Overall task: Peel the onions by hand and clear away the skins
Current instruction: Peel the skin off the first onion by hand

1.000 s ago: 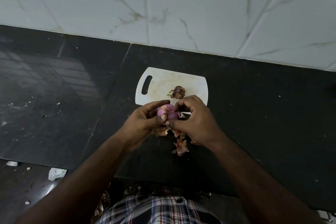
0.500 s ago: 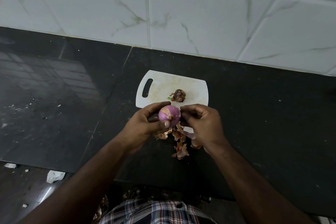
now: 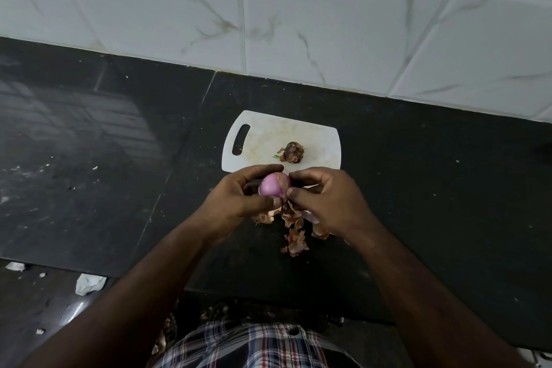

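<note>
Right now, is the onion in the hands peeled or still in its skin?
Mostly peeled: the onion shows smooth pink flesh, with a brown scrap left where the right hand pinches. The left hand holds it.

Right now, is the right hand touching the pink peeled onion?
Touching. In the head view, the right hand has fingertips pressed against the right side of the pink peeled onion, which the left hand holds.

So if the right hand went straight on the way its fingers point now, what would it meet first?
The right hand points left, and its fingertips already touch the pink, mostly peeled onion. Beyond that comes the left hand holding it, as far as depth shows.
</note>
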A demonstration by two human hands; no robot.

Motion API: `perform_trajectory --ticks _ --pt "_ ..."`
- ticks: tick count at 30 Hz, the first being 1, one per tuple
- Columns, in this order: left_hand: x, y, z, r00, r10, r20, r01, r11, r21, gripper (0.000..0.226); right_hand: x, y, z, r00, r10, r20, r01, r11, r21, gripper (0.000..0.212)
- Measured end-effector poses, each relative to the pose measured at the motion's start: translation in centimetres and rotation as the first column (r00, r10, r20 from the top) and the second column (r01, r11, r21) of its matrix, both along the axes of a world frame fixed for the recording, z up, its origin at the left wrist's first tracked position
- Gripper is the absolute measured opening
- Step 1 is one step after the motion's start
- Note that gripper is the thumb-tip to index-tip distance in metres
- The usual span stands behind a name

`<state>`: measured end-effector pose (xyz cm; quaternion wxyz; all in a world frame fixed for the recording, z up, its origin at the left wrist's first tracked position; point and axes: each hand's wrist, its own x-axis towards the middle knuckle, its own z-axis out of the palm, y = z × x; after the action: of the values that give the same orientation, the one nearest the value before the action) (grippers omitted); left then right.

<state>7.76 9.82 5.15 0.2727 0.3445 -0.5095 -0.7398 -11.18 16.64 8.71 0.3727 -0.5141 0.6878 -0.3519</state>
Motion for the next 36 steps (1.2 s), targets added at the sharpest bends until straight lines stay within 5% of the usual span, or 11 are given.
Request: perform_trajectory --ticks 5,11,16,20,26,32,36 --pt "-0.3 0.1 -0.3 0.987 0.036 0.155 -0.003 0.978 -0.21 0.064 0.7 0.2 0.2 0.999 0.004 -0.044 -0.004 1.0 0.008 0.035" --pt "-1.1 0.6 0.0 0.928 0.183 0.324 0.021 0.844 -0.535 0.063 1.1 -0.1 0.2 0.981 -0.072 -0.18 0.078 0.997 0.025 0.019" --pt "-1.5 0.3 0.4 0.912 0.225 0.342 0.03 0.796 -0.605 0.061 1.4 -0.1 -0.4 0.975 -0.138 -0.176 0.131 0.99 -0.054 0.018" --pt "-1.6 0.8 0.3 0.918 0.217 0.331 0.012 0.822 -0.57 0.064 0.8 -0.1 -0.8 0.969 -0.144 -0.199 0.129 0.988 -0.088 0.016" --pt "-1.2 0.2 0.5 0.959 0.157 0.236 -0.072 0.94 -0.334 0.061 -0.3 -0.2 -0.6 0.995 -0.083 0.049 0.084 0.996 -0.023 0.018" --pt "-0.8 0.0 -0.2 0.992 0.127 -0.017 -0.126 0.992 0.029 0.05 0.0 0.2 -0.3 0.993 0.003 -0.117 -0.02 0.989 -0.148 0.026" --pt "-0.8 -0.1 0.0 0.992 0.109 -0.069 -0.103 0.991 0.083 0.047 0.2 0.2 -0.2 0.983 0.034 -0.183 -0.074 0.972 -0.222 0.026"
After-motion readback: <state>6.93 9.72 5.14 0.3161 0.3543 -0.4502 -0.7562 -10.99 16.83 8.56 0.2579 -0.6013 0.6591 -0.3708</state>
